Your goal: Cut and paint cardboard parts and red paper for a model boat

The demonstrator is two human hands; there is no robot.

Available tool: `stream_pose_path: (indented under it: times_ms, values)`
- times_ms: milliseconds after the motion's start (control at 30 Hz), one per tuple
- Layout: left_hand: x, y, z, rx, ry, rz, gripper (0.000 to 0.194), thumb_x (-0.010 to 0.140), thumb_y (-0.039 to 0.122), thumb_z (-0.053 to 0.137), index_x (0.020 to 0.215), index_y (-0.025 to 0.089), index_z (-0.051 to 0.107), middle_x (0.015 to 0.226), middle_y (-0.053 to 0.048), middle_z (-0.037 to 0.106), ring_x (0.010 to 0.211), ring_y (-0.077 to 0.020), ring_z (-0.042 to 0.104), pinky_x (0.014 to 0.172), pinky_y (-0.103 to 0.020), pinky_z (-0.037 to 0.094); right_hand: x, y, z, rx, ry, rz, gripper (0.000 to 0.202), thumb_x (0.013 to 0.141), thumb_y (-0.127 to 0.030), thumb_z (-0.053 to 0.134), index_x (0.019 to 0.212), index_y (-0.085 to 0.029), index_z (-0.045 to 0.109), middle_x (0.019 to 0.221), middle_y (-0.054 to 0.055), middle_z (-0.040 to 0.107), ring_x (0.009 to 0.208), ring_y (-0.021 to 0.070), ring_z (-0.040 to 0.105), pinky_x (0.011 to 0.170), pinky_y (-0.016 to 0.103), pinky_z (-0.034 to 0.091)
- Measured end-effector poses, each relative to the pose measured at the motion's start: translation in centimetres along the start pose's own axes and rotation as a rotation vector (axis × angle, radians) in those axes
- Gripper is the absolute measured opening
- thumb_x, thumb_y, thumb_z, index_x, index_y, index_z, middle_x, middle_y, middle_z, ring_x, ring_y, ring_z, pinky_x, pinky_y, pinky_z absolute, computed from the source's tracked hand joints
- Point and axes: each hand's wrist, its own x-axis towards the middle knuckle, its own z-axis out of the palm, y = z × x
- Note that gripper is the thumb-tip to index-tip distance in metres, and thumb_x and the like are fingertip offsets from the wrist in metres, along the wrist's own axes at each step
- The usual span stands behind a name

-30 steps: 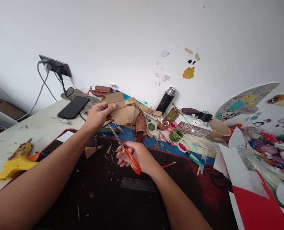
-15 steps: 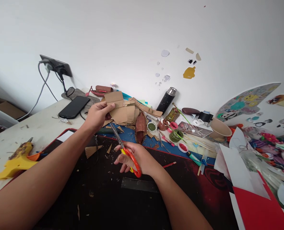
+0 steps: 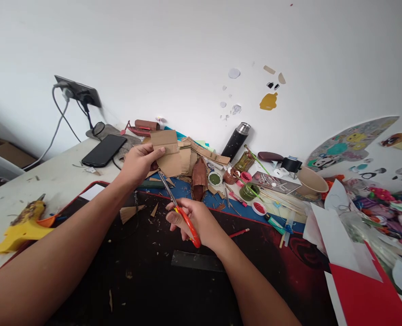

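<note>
A piece of brown cardboard [image 3: 169, 164] is pinched between the thumb and fingers of my left hand [image 3: 139, 162], raised over the back of the mat. My right hand [image 3: 194, 220] has its fingers in the handles of orange and yellow scissors [image 3: 189, 225]. The scissors' metal blades point up and left, with their tips just beneath my left hand and close to the cardboard's lower edge. Other cardboard pieces and a brown boat-like model [image 3: 199, 178] lie behind the hands.
On the left are a yellow glue gun [image 3: 24, 228] and a black phone [image 3: 104, 151]. A clear ruler [image 3: 196, 261] lies on the dark mat [image 3: 153, 290]. Paint pots [image 3: 249, 192], a black flask [image 3: 235, 141] and a red sheet [image 3: 364, 294] are to the right.
The cardboard in my left hand has turned and shifted slightly. My right hand has moved a little up and right, and the scissors' handles have come closer together.
</note>
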Motion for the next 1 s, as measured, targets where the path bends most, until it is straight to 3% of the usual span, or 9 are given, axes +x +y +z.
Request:
stream_pose_path:
  times_ms: [267, 400, 567, 767, 1000]
  values:
    - [-0.7, 1.1, 0.9, 0.067, -0.029, 0.003, 0.053, 0.060, 0.058, 0.099, 0.087, 0.015, 0.083, 0.080, -0.008, 0.079, 0.066, -0.0182, 0.068, 0.057, -0.028, 0.055, 0.2, 0.0, -0.2, 0.071, -0.006, -0.029, 0.054, 0.091, -0.063, 0.084, 0.120, -0.020, 0.071, 0.077, -0.002, 0.073, 0.043, 0.0087, 0.056, 0.041, 0.020, 0.042]
    - [-1.1, 1.6, 1.2, 0.101, -0.046, -0.003, 0.052, 0.060, 0.060, 0.099, 0.083, 0.016, 0.082, 0.078, -0.007, 0.079, 0.075, -0.0233, 0.073, 0.063, -0.032, 0.060, 0.1, -0.1, -0.2, 0.070, -0.015, -0.028, 0.054, 0.090, -0.064, 0.084, 0.119, -0.019, 0.072, 0.075, -0.002, 0.073, 0.041, 0.0085, 0.056, 0.041, 0.020, 0.042]
    - [-1.4, 1.9, 1.3, 0.146, -0.060, 0.004, 0.049, 0.060, 0.059, 0.099, 0.072, 0.017, 0.077, 0.070, -0.004, 0.072, 0.069, -0.0200, 0.068, 0.058, -0.028, 0.056, 0.2, -0.4, -0.2, 0.088, -0.008, -0.014, 0.058, 0.089, -0.067, 0.084, 0.119, -0.019, 0.071, 0.071, -0.003, 0.072, 0.040, 0.0091, 0.056, 0.039, 0.019, 0.042]
    - [-1.4, 1.7, 1.1, 0.153, -0.091, -0.021, 0.052, 0.060, 0.061, 0.099, 0.081, 0.017, 0.082, 0.077, -0.005, 0.076, 0.068, -0.0178, 0.065, 0.058, -0.027, 0.054, 0.3, -0.4, -0.3, 0.082, 0.025, -0.001, 0.062, 0.086, -0.073, 0.083, 0.113, -0.017, 0.072, 0.068, -0.003, 0.070, 0.037, 0.0096, 0.055, 0.035, 0.020, 0.039]
    - [-1.1, 1.1, 0.7, 0.221, -0.102, 0.021, 0.051, 0.066, 0.064, 0.094, 0.083, 0.017, 0.083, 0.067, -0.002, 0.067, 0.054, -0.0113, 0.048, 0.049, -0.024, 0.040, 0.7, 0.2, 0.1, 0.107, 0.115, 0.027, 0.052, 0.086, -0.068, 0.085, 0.097, -0.021, 0.066, 0.058, -0.007, 0.062, 0.036, 0.0098, 0.052, 0.034, 0.020, 0.037]
